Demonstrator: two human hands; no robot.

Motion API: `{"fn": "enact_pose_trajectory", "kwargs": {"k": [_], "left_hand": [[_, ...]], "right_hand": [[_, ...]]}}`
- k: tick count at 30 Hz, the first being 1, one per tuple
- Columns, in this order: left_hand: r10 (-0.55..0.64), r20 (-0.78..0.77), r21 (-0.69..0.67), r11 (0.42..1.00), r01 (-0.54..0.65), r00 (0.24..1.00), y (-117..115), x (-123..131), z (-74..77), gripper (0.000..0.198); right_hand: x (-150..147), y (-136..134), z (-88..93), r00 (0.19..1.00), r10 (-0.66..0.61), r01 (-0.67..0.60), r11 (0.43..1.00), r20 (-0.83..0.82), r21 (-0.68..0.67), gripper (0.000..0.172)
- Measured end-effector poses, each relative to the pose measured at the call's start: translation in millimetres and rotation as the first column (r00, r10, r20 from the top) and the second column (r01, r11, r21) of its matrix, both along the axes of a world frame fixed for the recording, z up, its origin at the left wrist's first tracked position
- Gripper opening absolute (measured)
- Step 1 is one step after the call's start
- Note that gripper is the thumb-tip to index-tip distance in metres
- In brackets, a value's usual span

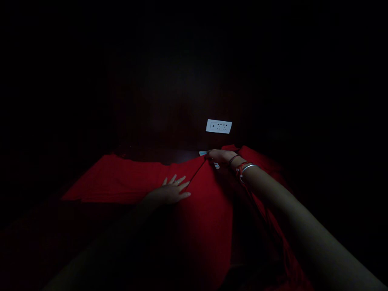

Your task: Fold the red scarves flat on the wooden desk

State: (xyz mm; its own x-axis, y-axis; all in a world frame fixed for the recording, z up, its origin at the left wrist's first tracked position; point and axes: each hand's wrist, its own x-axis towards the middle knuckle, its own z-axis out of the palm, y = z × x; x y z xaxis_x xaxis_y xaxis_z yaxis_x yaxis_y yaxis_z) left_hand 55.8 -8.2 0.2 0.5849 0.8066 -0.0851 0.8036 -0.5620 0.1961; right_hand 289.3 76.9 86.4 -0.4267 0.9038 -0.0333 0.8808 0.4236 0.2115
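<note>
A red cloth [209, 218] lies spread across a dark surface, with a thin dark line, a fold or an edge, running over it between my two hands. My left hand [174, 192] rests flat on the cloth with its fingers spread; a ring shows on one finger. At the cloth's far edge, my right hand [220, 156] is closed, its fingertips pinching the cloth's corner. Bracelets circle that wrist. A small pale object [202, 153] shows beyond those fingers, and a pale piece [216, 165] peeks out below them; I cannot tell whether they are one thing.
A white socket plate [218, 126] sits on the dark wall behind the cloth. More red fabric [260, 157] lies to the right, partly behind my right arm, with strands like fringe [292, 262] low down. Deep shadow hides the surroundings.
</note>
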Motion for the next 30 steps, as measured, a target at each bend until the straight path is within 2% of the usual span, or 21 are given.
{"fn": "enact_pose_trajectory", "kwargs": {"k": [3, 5, 8, 11, 13, 15, 17, 19, 23, 30], "left_hand": [[-0.038, 0.121, 0.154, 0.988, 0.019, 0.992, 1, 6, 1.8, 0.041], [-0.022, 0.217, 0.211, 0.977, -0.025, 0.976, 2, 10, 1.8, 0.033], [0.061, 0.294, 0.188, 0.975, -0.120, 0.954, 3, 15, 1.0, 0.028], [0.100, 0.276, 0.142, 0.979, -0.143, 0.956, 3, 17, 1.1, 0.020], [0.117, 0.255, 0.133, 0.979, -0.155, 0.960, 2, 17, 1.7, 0.017], [0.139, 0.238, 0.162, 0.970, -0.180, 0.961, -1, 16, 1.6, 0.022], [0.182, 0.186, 0.179, 0.960, -0.216, 0.966, -4, 15, 0.3, 0.035], [0.215, 0.099, 0.143, 0.963, -0.228, 0.972, -5, 14, -2.0, 0.052], [0.195, -0.026, 0.022, 0.981, -0.195, 0.980, -2, 12, -4.8, 0.060], [0.141, -0.045, 0.073, 0.988, -0.137, 0.989, 8, 5, -1.3, 0.059]], "right_hand": [[-4, 0, -12.7, 0.999, 0.051, -0.052, 0.998, -0.016, -0.025, 0.025], [-9, -3, -22.3, 0.999, 0.037, -0.037, 0.999, -0.032, 0.003, 0.027], [-17, -15, -33.1, 0.996, -0.041, 0.051, 0.991, -0.080, 0.122, 0.033], [-24, -42, -42.0, 0.975, -0.112, 0.156, 0.958, -0.190, 0.239, 0.042], [-28, -67, -50.9, 0.956, -0.152, 0.202, 0.961, -0.252, 0.189, 0.052], [-30, -92, -63.4, 0.943, -0.185, 0.206, 0.977, -0.275, 0.049, 0.062], [-32, -114, -76.8, 0.942, -0.204, 0.186, 0.978, -0.268, -0.089, 0.064], [-33, -128, -87.4, 0.940, -0.222, 0.188, 0.971, -0.260, -0.151, 0.063], [-36, -131, -93.1, 0.928, -0.238, 0.210, 0.969, -0.285, -0.127, 0.063], [-36, -112, -85.3, 0.934, -0.233, 0.179, 0.962, -0.272, -0.208, 0.063]]}}
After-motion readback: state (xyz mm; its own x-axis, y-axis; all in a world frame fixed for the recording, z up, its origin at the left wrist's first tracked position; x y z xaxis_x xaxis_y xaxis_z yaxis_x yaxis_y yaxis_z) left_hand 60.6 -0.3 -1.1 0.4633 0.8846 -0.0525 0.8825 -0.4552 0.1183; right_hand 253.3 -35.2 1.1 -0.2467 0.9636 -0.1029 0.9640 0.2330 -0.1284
